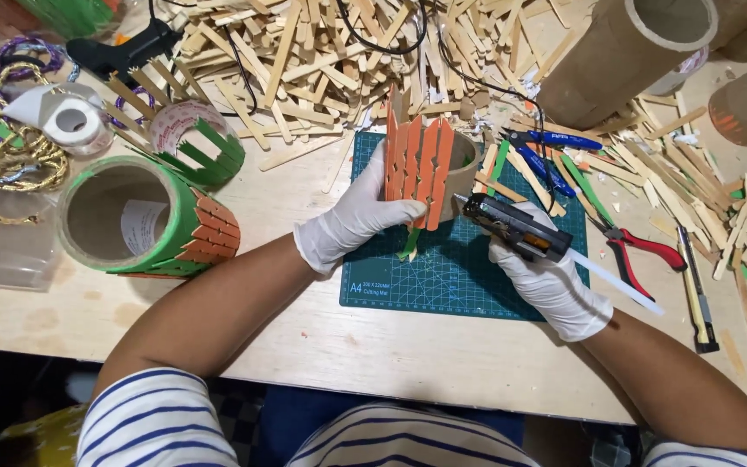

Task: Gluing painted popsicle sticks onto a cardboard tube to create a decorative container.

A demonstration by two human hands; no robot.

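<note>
Here the left hand [352, 216] grips the orange-stick tube [425, 169]; the right hand [551, 281] clasps a glue gun [512, 227].

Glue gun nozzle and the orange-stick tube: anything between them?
Head view: nothing solid. The glue gun in the right hand points its tip at the orange-stick tube, held by the left hand; only green cutting mat below.

A cardboard tube [443, 173] lies on its side on the green cutting mat, its wall partly covered with orange wooden sticks [417, 164] set side by side. A black glue gun [512, 227] with a white glue stick at its back points its tip at the sticks' lower ends.
</note>
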